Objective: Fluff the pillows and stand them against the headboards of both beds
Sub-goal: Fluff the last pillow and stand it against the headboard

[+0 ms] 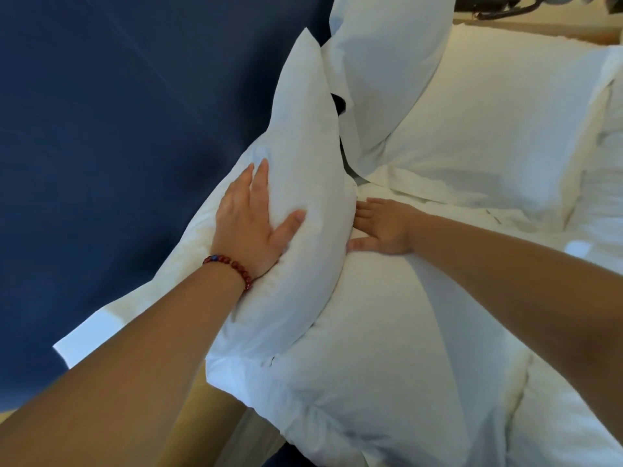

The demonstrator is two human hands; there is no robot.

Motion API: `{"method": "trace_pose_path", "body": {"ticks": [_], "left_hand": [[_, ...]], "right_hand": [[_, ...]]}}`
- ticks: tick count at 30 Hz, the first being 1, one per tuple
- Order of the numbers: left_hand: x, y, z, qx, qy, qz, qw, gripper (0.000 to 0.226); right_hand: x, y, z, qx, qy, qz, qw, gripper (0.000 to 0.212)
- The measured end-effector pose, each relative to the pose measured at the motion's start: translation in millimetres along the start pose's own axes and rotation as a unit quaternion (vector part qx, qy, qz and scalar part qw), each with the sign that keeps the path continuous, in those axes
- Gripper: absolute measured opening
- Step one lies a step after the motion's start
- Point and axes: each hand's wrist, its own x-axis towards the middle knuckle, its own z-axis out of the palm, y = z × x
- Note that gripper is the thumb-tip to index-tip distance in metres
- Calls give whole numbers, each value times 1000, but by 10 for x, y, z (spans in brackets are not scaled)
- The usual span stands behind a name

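A white pillow stands on edge, leaning toward the dark blue headboard. My left hand lies flat on its headboard side, thumb across the top edge, a red bead bracelet on the wrist. My right hand presses its other side, fingers straight and partly sunk behind the fabric. A second white pillow stands against the headboard farther back. A third, flatter pillow lies on the bed to the right.
White bedding covers the mattress in front of me. A pillowcase flap sticks out at lower left against the headboard. A light wooden surface with dark cords shows at the top right.
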Motion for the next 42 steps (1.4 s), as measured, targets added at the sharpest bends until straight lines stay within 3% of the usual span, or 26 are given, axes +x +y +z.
{"method": "trace_pose_path", "body": {"ticks": [7,10,14,17,20,25,30,32,35,37,40,42], "left_hand": [[-24,-38,9,2,2,11,1000,95],[-42,-18,20,13,-1,11,1000,95],[-69,30,-59,26,-25,4,999,92],[-117,-43,-232,25,-66,0,998,91],[-378,-254,-450,45,-73,-6,996,90],[-1031,-650,-707,97,-9,-26,995,84],[-1410,-963,-860,21,-24,-48,998,82],[-1634,-1017,-877,7,22,1,1000,72],[-1991,-995,-738,14,119,216,969,43],[-2183,-952,-573,-22,112,309,944,35],[-2416,-888,-313,-104,44,345,932,34],[-2563,-874,-112,-178,-27,287,941,35]], "right_hand": [[-566,-387,200,5,62,31,998,95],[-506,-730,261,20,68,38,997,99],[-390,-988,104,74,71,84,991,88],[-673,-1272,199,48,134,19,990,82],[-928,-1775,579,17,145,-46,988,77],[-527,-2268,760,-23,91,33,995,74],[-655,-2419,936,-38,87,97,991,81],[-870,-2623,1064,-18,111,127,986,78],[-1180,-3018,1366,39,141,203,968,71],[-1306,-3271,1607,90,136,253,954,71],[-1364,-3568,1875,168,130,307,928,73],[-1377,-3712,1984,223,126,337,906,72]]}}
